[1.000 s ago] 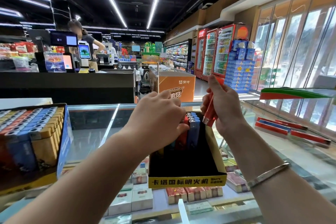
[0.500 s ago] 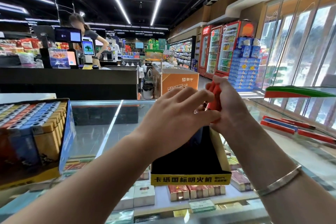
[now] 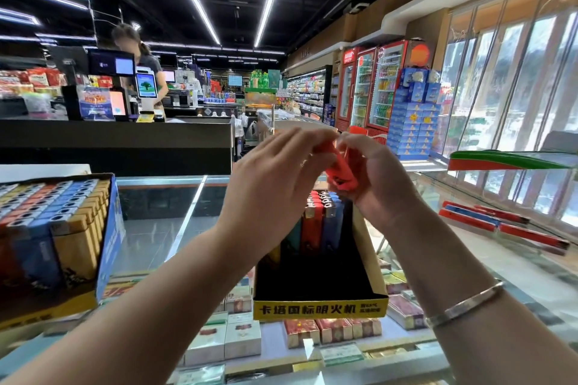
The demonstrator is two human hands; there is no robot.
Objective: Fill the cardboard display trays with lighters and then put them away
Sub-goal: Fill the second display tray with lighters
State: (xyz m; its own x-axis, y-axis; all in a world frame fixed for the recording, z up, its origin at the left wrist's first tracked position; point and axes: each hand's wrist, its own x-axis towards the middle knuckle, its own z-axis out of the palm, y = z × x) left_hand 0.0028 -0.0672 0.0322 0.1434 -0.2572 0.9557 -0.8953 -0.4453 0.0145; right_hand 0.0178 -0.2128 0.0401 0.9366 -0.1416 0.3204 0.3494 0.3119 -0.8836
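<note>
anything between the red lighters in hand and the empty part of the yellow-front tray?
Nothing visible. Both the left hand and the right hand hold the red lighters up above the tray. The standing lighters fill only its far end; the near section below the hands looks empty and open from above.

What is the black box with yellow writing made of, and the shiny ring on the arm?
The box looks like cardboard: thin folded walls with a matte printed front. The bracelet on the right wrist looks like silvery metal, since it gleams under the lights, though coated plastic is possible.
</note>
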